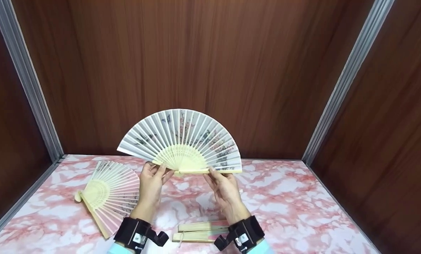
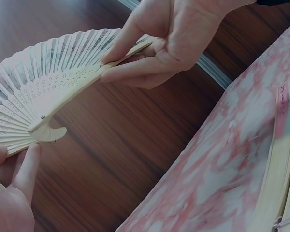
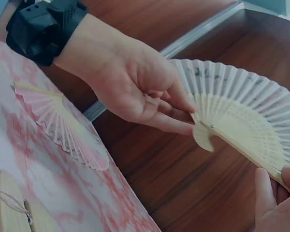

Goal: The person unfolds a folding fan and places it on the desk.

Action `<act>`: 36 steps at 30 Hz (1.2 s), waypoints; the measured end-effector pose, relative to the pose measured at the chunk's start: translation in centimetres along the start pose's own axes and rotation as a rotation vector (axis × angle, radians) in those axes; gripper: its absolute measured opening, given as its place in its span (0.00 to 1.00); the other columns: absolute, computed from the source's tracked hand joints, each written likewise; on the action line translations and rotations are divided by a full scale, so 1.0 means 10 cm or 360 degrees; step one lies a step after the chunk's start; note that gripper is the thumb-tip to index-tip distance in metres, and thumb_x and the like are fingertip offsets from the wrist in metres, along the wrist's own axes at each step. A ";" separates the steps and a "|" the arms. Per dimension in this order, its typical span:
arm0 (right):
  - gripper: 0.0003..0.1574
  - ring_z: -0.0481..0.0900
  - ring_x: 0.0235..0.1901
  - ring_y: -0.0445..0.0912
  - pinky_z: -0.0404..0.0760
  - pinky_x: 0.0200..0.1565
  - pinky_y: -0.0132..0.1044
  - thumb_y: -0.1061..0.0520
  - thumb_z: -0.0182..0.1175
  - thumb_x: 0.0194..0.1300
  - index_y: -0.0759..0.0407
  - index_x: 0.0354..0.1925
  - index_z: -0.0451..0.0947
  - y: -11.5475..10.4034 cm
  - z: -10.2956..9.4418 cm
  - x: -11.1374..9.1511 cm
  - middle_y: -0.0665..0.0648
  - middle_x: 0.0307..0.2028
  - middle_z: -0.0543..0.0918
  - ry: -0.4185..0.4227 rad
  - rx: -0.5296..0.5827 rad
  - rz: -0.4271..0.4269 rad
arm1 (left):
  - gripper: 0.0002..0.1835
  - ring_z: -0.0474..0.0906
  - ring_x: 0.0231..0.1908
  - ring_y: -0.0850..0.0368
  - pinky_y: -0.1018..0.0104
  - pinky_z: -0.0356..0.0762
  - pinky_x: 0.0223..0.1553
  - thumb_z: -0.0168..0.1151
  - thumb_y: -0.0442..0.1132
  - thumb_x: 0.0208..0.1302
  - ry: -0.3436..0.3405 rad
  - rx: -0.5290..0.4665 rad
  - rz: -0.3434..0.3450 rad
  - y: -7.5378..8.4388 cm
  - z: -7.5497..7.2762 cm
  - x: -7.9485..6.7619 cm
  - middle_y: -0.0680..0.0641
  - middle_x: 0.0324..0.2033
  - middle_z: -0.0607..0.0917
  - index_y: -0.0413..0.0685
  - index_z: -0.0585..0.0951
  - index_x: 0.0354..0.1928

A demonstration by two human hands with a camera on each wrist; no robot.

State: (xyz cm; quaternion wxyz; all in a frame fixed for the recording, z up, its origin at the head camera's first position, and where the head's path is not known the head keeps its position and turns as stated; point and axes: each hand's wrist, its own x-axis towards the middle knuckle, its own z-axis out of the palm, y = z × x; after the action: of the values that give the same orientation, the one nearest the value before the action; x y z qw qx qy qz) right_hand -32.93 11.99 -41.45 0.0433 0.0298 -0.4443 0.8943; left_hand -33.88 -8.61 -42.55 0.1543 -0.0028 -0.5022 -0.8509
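Note:
A spread folding fan (image 1: 182, 137) with pale pierced ribs and a white leaf painted with blossoms and a butterfly is held up above the table. My left hand (image 1: 152, 181) pinches its left guard stick close to the pivot. Farther out along the right guard stick, my right hand (image 1: 226, 190) pinches it between thumb and fingers. In the left wrist view the fan's curved handle end (image 2: 53, 133) sticks out between the two hands. Both hands also show in the right wrist view, the left one (image 3: 135, 87) more fully.
Another spread fan (image 1: 101, 190), pinkish toward one side, lies on the table at the left. Two folded fans (image 1: 196, 235) lie near the front edge, partly behind the right wrist; one has a cord (image 3: 12, 203). Brown wood-grain panels (image 1: 196, 63) enclose the marbled pink table (image 1: 284, 201).

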 end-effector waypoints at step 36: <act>0.06 0.92 0.38 0.44 0.92 0.51 0.28 0.65 0.59 0.78 0.63 0.41 0.81 0.38 0.11 -0.19 0.57 0.36 0.89 0.0096 0.0230 0.0473 | 0.27 0.86 0.34 0.76 0.82 0.87 0.43 0.75 0.32 0.67 0.0529 0.0202 -0.0047 -0.04 -0.26 0.21 0.40 0.52 0.94 0.32 0.82 0.66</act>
State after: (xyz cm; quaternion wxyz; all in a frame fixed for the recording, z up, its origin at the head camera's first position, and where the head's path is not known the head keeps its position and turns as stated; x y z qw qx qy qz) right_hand -31.39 8.75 -43.93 -0.0783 -0.0601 -0.3768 0.9210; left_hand -35.62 -11.16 -43.84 0.2227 0.1551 -0.5225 -0.8083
